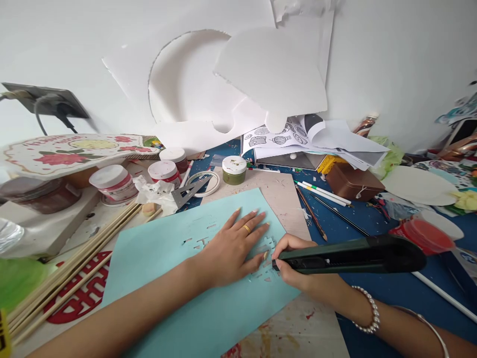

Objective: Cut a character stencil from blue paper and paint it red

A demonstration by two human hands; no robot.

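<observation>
Left hand: The left hand [238, 241] lies open, palm down, fingers spread, gripping nothing. Its spread probably serves to hold the work flat.

Work sheet: A light-blue rectangular sheet of paper or thin card [212, 311] lies directly under the left hand. Small openings show beside and beyond its fingers.

Right hand: The right hand [301, 281] is closed around a long dark-green and black utility knife [350, 256], gripping it near the front end – presumably for fine control of the tip.

Knife attitude: The front end points toward the left thumb, close beside it; the handle extends to the right, past the right hand. The blade cannot be made out clearly.

Backing: A pale, stained flat board [279, 199] lies beneath the sheet, likely to shield the blue-covered desk [395, 288], which shows to the right of the right hand.

Left of the hands: A bundle of thin pale wooden sticks [80, 261] lies at a slant, near the sheet.

Beyond the hands: A green jar with a white lid [234, 170] stands near a white tape roll [217, 184] and a grey set square [182, 196] – apparently kept off the working area.
</observation>
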